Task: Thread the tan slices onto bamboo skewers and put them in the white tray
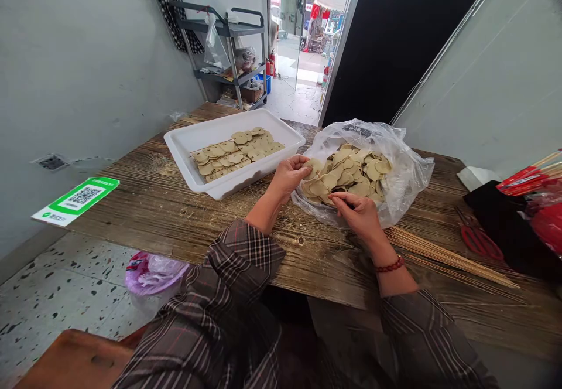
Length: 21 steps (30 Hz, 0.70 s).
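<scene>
My left hand [290, 173] pinches a thin, round tan slice [313, 169] at the left side of an open clear plastic bag [410, 154]. A heap of similar tan slices [351, 172] fills the bag. My right hand [357, 210] is closed in a pinch at the bag's front edge, beside the heap; what its fingertips hold is too small to make out. Left of the bag stands a white plastic tray [188, 178], where rows of slices threaded on skewers [237, 152] lie. Loose bamboo skewers [456, 254] rest on the table to the right of my right hand.
Red-handled scissors [480, 239] lie by a black box [496, 207] at the wooden table's [162, 213] right end. A green-and-white QR card [79, 200] is at the left edge. Below is a purple bin [153, 275]. A grey cart [228, 28] stands behind, near the doorway.
</scene>
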Available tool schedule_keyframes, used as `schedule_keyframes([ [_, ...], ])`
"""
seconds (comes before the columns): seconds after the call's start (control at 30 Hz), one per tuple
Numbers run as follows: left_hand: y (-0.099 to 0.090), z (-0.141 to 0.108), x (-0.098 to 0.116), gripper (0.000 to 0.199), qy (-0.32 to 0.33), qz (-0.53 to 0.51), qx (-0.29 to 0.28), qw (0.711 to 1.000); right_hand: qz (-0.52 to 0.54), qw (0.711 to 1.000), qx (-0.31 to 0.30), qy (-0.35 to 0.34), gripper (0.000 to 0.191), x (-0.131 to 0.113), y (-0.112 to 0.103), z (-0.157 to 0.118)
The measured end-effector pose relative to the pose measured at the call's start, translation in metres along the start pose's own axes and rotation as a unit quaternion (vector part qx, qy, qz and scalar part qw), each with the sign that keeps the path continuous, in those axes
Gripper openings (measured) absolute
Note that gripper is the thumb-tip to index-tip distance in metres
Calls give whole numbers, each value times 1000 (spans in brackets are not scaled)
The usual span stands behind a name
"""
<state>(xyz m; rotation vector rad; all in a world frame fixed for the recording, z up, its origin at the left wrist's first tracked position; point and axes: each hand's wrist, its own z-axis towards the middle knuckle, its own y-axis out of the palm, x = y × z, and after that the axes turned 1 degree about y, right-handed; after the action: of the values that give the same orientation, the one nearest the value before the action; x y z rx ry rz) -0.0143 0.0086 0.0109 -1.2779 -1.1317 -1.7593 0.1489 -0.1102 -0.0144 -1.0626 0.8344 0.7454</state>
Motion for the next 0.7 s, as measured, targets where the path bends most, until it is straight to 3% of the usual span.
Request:
schedule_keyframes([
  [0.37,2,-2,1,30,-25,-6,-76,997,35,999,-4,8,34,5,1,2],
  [0.53,2,-3,-1,38,-62,-62,-43,995,100,995,-1,17,35,15,3,5],
  [0.7,4,-5,-3,41,-97,-114,-74,986,133,991,6,23,33,19,4,6],
])
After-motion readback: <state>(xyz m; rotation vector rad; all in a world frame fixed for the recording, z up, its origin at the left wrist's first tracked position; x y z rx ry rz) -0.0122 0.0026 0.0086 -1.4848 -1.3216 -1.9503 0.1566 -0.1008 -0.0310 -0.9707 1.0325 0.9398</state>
